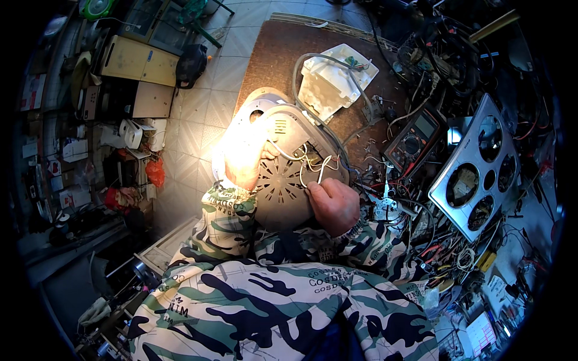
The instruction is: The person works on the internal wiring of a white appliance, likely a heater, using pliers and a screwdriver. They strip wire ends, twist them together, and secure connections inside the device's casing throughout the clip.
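A grey-brown plastic appliance base [283, 207] lies in front of me, its ring of radial vent slots facing up. From an opening in it, several white and yellowish wires [313, 157] stick out. My right hand [335, 206] is closed, pinching a looped white wire [321, 171] between thumb and fingers at the base's right side. On the left, my left hand [245, 163] is closed with its fingertips round another white wire [284, 151]. Strong glare washes out much of this hand, and its exact grip on the wire is partly lost in the light.
A white plastic housing [328, 90] with a grey cable lies on the brown tabletop [271, 51]. To the right are a multimeter [415, 137], a silver panel with round holes [444, 191], and tangled wires and tools. Shelves with a yellow cabinet [133, 59] stand left.
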Demonstrator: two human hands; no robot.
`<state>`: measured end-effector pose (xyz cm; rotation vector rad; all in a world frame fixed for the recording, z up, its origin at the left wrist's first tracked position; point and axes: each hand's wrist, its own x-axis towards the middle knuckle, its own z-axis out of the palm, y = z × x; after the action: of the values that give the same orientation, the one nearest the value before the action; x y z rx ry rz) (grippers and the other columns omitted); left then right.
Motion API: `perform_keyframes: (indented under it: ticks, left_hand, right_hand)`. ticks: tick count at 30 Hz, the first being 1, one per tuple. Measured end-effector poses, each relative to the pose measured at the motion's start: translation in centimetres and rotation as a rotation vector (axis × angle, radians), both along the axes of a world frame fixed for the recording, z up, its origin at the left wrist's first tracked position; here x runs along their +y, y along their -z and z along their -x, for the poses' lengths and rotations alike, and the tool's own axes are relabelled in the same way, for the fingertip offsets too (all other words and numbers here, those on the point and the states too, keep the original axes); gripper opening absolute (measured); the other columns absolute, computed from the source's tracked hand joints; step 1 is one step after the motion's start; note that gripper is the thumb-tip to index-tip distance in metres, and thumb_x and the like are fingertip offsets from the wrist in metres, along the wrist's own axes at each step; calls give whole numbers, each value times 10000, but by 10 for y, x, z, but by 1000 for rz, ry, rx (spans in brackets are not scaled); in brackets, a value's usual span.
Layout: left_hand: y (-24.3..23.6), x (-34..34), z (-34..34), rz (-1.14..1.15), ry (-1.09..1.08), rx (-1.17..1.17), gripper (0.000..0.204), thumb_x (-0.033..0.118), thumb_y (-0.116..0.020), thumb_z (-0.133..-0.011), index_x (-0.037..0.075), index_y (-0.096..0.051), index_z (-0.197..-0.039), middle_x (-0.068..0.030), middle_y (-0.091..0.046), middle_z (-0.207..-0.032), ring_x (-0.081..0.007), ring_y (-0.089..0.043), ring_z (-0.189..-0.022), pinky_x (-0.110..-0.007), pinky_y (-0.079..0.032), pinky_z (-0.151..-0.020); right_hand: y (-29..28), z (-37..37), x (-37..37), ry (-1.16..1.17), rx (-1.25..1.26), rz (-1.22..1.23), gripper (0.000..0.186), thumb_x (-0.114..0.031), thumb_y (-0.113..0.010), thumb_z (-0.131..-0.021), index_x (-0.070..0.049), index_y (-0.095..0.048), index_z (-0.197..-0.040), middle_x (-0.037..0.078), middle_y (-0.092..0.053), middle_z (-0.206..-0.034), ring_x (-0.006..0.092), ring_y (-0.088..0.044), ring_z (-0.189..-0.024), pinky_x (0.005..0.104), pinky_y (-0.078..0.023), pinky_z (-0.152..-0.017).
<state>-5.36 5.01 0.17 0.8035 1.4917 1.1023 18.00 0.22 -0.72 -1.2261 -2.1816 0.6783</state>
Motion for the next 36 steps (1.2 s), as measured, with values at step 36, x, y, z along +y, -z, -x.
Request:
perform_keyframes:
  ticks: [36]
  left_hand:
    - [-1,-6,5,-152,132,228,191,100,-617,-1034,-48,-731,-992,-92,-749,-786,-168,-679,-651,-305,-537,-657]
  right_hand:
    - [-2,-14,18,384,295,223,171,-20,-724,-926,-10,-691,-1093,173,-661,-900,335,-679,-767,394,-544,-688]
